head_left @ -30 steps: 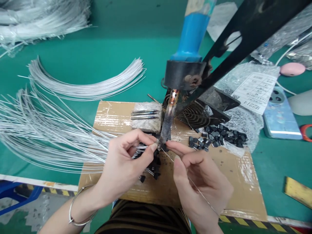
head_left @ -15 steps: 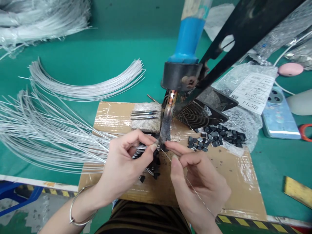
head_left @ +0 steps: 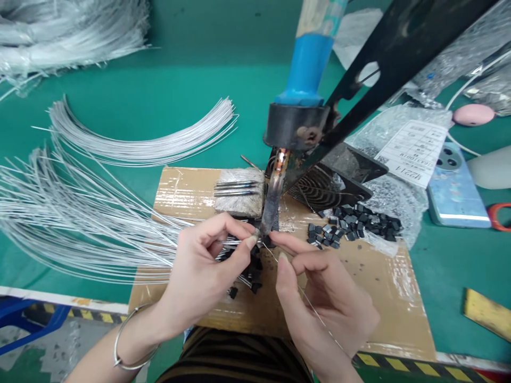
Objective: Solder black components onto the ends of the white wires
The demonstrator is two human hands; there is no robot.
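Note:
A soldering iron with a blue handle (head_left: 308, 66) hangs in a black stand, its dark tip (head_left: 271, 210) pointing down between my hands. My left hand (head_left: 211, 260) pinches a thin grey wire close to the tip, thumb against forefinger; the wire's end is hidden by the fingertips. My right hand (head_left: 327, 298) holds a thin solder wire (head_left: 320, 319) between thumb and forefinger, its upper end near the tip. Black connectors on wires (head_left: 251, 271) lie beneath my left hand, over the cardboard (head_left: 351, 298).
Grey wires (head_left: 99, 234) fan out at left, with a curved bundle (head_left: 147, 149) behind. Loose black connectors (head_left: 355, 223), a fan (head_left: 319, 186), a labelled plastic bag (head_left: 419, 151) and a blue phone (head_left: 457, 186) are at right. A black stand arm (head_left: 383, 69) crosses above.
My right thumb has shifted slightly left and up, along with the solder wire. My left hand has stayed nearly still, its pinch unchanged.

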